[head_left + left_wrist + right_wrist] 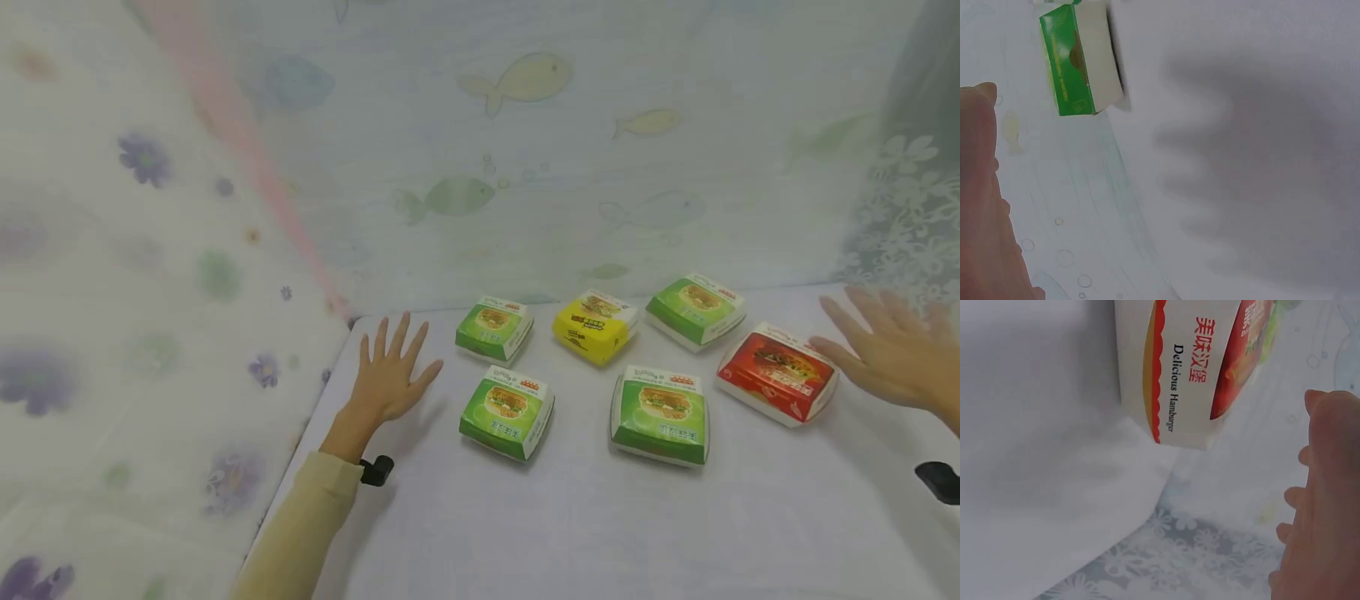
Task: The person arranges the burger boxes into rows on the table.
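My left hand [392, 377] hovers above the table's left side, fingers straight and spread, holding nothing. Nearest to it are a green hamburger box [495, 328] at the back and another green hamburger box [508, 412] in front. On the right, my right hand [892, 350] is likewise spread and holds nothing, beside a red hamburger box [778, 372]; in the head view the thumb overlaps that box's edge. The right wrist view shows the red box's white side [1185, 375] apart from the hand. Between the hands stand a yellow box [596, 325] and two more green boxes [697, 310] [662, 414].
A white cloth covers the table [585, 533]. Behind it hangs a curtain [525, 167] printed with fish, and a flowered curtain [150, 317] closes the left side. A grey sheet with white flowers [915, 208] hangs at the back right.
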The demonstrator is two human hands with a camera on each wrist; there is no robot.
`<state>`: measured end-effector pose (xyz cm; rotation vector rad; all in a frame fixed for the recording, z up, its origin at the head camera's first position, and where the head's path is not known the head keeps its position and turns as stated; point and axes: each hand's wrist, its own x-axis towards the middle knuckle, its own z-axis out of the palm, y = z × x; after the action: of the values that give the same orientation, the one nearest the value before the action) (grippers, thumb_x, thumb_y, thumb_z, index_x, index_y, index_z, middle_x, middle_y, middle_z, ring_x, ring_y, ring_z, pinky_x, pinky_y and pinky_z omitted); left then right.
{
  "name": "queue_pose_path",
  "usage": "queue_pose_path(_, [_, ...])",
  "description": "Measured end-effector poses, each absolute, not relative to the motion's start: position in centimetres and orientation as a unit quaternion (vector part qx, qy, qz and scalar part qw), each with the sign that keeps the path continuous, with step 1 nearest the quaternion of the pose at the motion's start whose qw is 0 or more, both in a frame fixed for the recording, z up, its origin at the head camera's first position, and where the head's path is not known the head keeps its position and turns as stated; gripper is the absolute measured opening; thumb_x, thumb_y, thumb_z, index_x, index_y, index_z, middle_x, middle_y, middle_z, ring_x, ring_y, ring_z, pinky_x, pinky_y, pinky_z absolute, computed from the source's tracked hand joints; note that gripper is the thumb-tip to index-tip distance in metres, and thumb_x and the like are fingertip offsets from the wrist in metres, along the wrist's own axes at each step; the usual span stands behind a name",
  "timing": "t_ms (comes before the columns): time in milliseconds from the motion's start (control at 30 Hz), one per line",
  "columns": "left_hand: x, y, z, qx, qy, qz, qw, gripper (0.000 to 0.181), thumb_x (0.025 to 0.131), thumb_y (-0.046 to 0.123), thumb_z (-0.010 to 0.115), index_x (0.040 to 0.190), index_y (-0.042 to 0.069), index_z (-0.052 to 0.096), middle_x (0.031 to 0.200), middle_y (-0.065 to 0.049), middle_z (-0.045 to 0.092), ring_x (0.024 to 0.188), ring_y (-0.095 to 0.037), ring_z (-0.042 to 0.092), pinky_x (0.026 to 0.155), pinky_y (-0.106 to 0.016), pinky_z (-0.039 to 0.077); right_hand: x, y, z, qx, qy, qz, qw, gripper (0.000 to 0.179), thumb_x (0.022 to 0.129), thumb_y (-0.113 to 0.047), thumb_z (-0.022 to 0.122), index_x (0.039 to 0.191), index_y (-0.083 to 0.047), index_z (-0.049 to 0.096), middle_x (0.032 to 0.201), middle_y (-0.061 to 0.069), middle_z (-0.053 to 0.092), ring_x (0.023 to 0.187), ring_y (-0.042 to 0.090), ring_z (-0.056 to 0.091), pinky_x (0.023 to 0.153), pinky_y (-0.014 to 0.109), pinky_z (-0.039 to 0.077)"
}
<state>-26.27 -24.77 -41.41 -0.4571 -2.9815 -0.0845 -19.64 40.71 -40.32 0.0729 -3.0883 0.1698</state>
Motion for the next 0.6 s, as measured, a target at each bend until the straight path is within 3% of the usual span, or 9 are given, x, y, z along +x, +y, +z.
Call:
queue_pose_path(200, [-26.5,-24.4,-41.3,-0.151,-0.986,-0.031,0.062,0.078,0.103,0.067,0.029,0.166,0.024,0.013,0.173,-0.010,0.001,0.156,-0.040,-0.009,0.120,-0.069,-0.002,-19.9,39.2,-39.7,0.049,-0.997,0.052,0.027,0.087,0.106,-0.051,0.044,0.161,-0.001,0.000,0.161,0.037,-0.005,0.146,0.059,-0.014,0.107,0.072,-0.024])
queue_pose_path(400, [-27.0,-23.8,-41.2,-0.153,-0.985,-0.053,0.053,0.080,0.102,0.069,0.031,0.166,0.024,0.013,0.173,-0.009,0.001,0.156,-0.041,-0.006,0.120,-0.069,0.003,-20.6,37.0,-38.7,0.066,-0.997,0.044,0.019,0.082,0.106,-0.052,0.042,0.161,0.000,0.009,0.161,0.038,0.006,0.146,0.059,-0.004,0.110,0.077,-0.014])
queue_pose_path(600, [-27.4,-23.1,-41.0,-0.153,-0.985,-0.075,0.039,0.080,0.103,0.067,0.035,0.166,0.024,0.012,0.173,-0.009,0.000,0.156,-0.042,-0.004,0.120,-0.068,0.003,-21.3,35.4,-38.4,0.096,-0.994,0.055,-0.008,0.084,0.106,-0.051,0.045,0.162,-0.002,0.007,0.162,0.036,0.005,0.145,0.060,0.001,0.110,0.077,-0.015])
